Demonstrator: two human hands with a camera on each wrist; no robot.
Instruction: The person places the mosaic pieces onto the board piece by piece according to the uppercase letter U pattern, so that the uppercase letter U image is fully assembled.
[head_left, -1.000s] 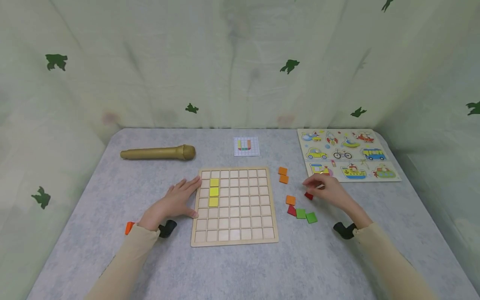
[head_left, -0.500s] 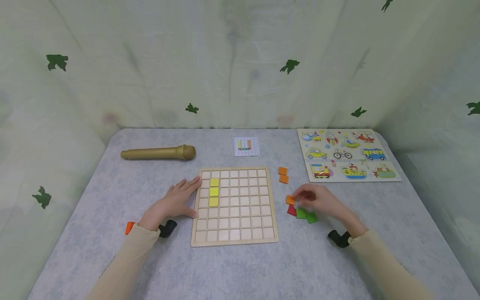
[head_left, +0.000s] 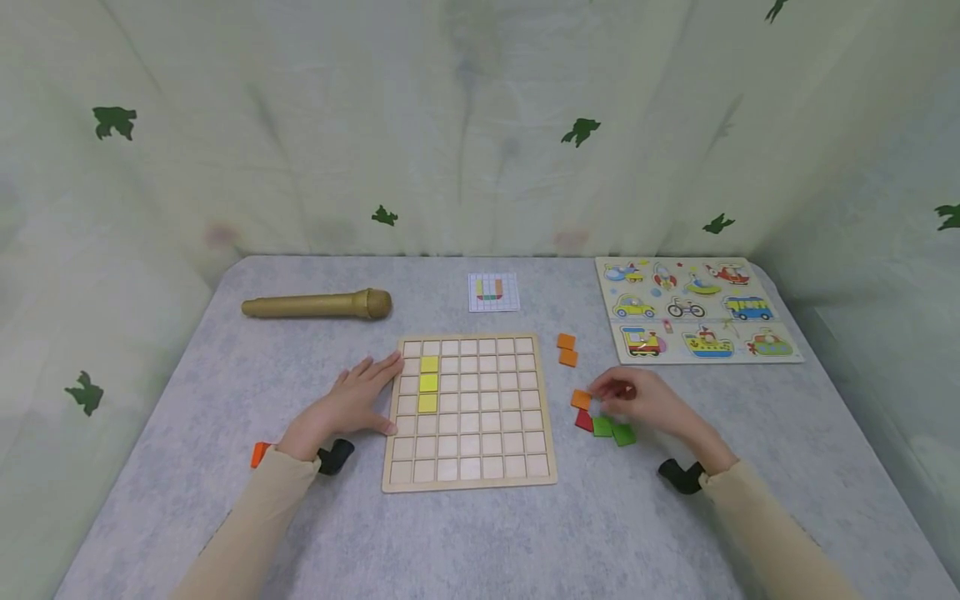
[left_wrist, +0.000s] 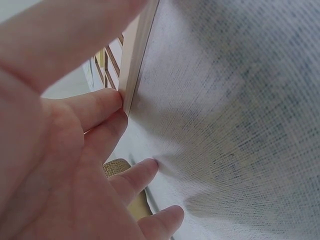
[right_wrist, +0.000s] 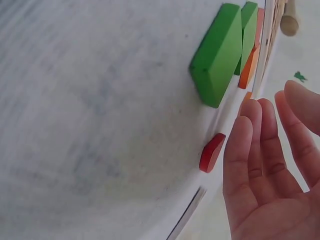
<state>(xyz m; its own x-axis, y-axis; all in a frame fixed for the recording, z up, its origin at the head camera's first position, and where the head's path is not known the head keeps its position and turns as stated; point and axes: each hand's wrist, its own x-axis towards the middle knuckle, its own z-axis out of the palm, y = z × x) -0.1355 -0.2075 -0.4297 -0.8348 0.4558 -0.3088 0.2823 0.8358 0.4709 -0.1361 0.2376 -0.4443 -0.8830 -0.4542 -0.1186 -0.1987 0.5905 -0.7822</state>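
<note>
My left hand (head_left: 348,408) rests at the left edge of the wooden grid board (head_left: 480,490), its spread fingers and thumb touching the frame. In the left wrist view the fingertips meet the board's rim (left_wrist: 134,65) and the table. Three yellow tiles (head_left: 428,383) fill part of one column of the board. My right hand (head_left: 637,400) hovers over the loose tiles with fingers gently bent, no tile visible between them. Below it lie a red tile (right_wrist: 212,152) and two green tiles (right_wrist: 217,57). Another red tile (head_left: 583,420) and an orange tile (head_left: 581,400) lie left of its fingertips.
Two more orange tiles (head_left: 567,350) lie beside the board's right edge. A printed pattern card (head_left: 493,305) sits behind the board. A gold microphone (head_left: 315,306) lies at the back left, and a vehicle puzzle (head_left: 697,321) at the back right.
My right hand has moved left and nearer to me, from beside the vehicle puzzle to over the loose tiles, then barely moved. The left hand stays on the board's edge.
</note>
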